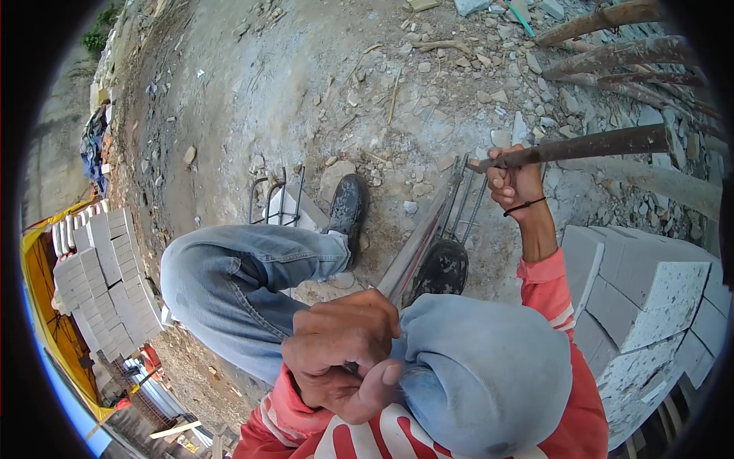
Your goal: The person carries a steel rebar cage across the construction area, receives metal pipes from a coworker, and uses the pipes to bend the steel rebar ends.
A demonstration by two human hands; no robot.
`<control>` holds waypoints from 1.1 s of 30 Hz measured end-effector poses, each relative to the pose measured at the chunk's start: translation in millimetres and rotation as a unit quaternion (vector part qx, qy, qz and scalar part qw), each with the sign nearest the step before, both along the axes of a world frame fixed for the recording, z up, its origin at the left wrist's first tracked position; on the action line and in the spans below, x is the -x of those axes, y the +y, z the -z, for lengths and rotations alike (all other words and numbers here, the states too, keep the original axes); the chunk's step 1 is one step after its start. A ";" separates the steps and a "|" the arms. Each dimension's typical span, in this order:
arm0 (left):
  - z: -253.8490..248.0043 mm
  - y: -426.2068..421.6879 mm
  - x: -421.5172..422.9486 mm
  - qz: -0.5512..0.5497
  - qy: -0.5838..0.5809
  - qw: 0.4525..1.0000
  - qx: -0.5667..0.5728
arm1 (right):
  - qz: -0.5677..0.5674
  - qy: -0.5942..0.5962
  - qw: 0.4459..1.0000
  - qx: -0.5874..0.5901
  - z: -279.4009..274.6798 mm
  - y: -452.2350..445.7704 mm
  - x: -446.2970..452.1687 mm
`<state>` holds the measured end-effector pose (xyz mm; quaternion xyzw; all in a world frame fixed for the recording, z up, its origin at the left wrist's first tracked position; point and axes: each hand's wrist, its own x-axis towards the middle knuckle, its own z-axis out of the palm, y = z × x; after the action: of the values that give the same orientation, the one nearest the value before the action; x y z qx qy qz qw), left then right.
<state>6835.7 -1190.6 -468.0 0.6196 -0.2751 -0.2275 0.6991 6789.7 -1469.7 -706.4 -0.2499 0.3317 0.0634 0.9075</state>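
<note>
My right hand [517, 180], a black cord at its wrist, is wrapped around a long rusty metal bar [604, 145] that points off to the right. Just below that hand, ribbed steel rods [465, 203] lie beside a long grey beam [417, 256] running between my feet. My left hand [344, 352] is closed in a fist above my lap, at the near end of the beam. Whatever it grips is hidden by the fingers. Bent steel rods [284, 200] rest by a pale block [302, 210], next to my left shoe [349, 210].
Grey blocks [642, 298] are stacked close on my right, with another block stack [103, 279] at the left beside a yellow tarp [42, 306]. Wooden poles [619, 57] lie at the upper right. Rubble and stones cover the dirt ground [267, 84].
</note>
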 end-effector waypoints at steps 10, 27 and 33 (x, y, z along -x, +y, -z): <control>12.8 1.3 -9.1 0.046 -0.022 0.995 0.084 | 0.031 -0.066 0.996 -0.053 6.1 -8.2 -18.8; 22.0 6.2 -12.7 -0.005 -0.040 0.994 0.097 | -0.091 -0.025 0.762 0.640 -20.1 -20.1 -34.1; 24.1 8.1 -12.5 0.010 -0.046 0.993 0.110 | 0.032 -0.204 0.841 0.501 -13.0 -2.8 -38.0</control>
<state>6848.1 -1182.5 -492.1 0.5458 -0.3360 -0.1738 0.7476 6827.8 -1472.5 -693.3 -0.6667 0.1334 -0.1929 0.7075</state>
